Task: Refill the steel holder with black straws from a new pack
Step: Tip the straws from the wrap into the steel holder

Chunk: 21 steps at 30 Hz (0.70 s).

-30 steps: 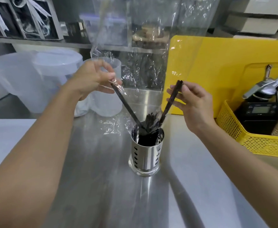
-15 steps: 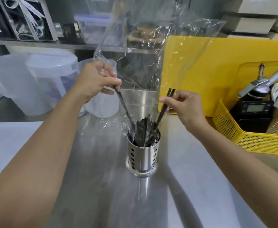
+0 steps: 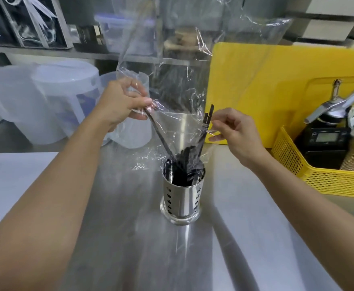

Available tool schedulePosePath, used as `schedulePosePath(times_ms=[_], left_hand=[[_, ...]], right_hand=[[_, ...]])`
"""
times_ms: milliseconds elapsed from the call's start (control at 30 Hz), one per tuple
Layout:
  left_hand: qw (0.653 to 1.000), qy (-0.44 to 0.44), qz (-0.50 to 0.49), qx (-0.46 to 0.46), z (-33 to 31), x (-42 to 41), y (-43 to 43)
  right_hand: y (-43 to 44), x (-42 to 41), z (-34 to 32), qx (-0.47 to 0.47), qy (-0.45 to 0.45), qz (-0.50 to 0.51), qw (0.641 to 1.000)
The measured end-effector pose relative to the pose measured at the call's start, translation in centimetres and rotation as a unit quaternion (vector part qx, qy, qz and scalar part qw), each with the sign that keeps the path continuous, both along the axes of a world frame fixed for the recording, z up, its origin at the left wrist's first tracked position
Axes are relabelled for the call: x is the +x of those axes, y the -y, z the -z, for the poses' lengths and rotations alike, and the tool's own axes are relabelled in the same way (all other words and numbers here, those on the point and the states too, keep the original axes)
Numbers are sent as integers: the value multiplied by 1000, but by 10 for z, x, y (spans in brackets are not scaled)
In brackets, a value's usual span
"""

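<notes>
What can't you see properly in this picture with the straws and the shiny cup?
All in the head view:
- Black straws: their lower ends are hidden inside the steel holder, and the count is unclear.
- Clear bag: its top is cut off by the picture's upper edge.
- Left hand fingertips: blurred behind crinkled plastic.
- Scale display in the yellow basket: too small to read.

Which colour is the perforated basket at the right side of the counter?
Yellow; the basket shows clearly in the head view.

head-worn view, facing down, close over counter (image 3: pixel 130 238)
</notes>
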<state>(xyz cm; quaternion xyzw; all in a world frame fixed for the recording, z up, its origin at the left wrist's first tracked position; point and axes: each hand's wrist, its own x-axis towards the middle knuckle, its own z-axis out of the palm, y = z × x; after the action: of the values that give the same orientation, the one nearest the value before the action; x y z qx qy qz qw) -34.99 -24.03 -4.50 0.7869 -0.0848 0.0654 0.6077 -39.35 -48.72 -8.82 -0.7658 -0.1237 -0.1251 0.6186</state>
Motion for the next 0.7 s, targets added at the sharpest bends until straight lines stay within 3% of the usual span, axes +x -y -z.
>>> schedulePosePath(times_ms=[233, 400, 533, 700], left_hand=[[999, 7, 36, 0, -7, -4, 3], [999, 26, 35, 2, -11, -5, 10], [999, 23, 36, 2, -9, -4, 12], [1000, 20, 21, -5, -7, -3, 13]], right_hand=[[2, 1, -6, 49, -11, 33, 998], [4, 2, -7, 99, -29, -35, 994], [-4, 2, -13, 136, -45, 5, 990], [-6, 2, -14, 96, -59, 10, 994]])
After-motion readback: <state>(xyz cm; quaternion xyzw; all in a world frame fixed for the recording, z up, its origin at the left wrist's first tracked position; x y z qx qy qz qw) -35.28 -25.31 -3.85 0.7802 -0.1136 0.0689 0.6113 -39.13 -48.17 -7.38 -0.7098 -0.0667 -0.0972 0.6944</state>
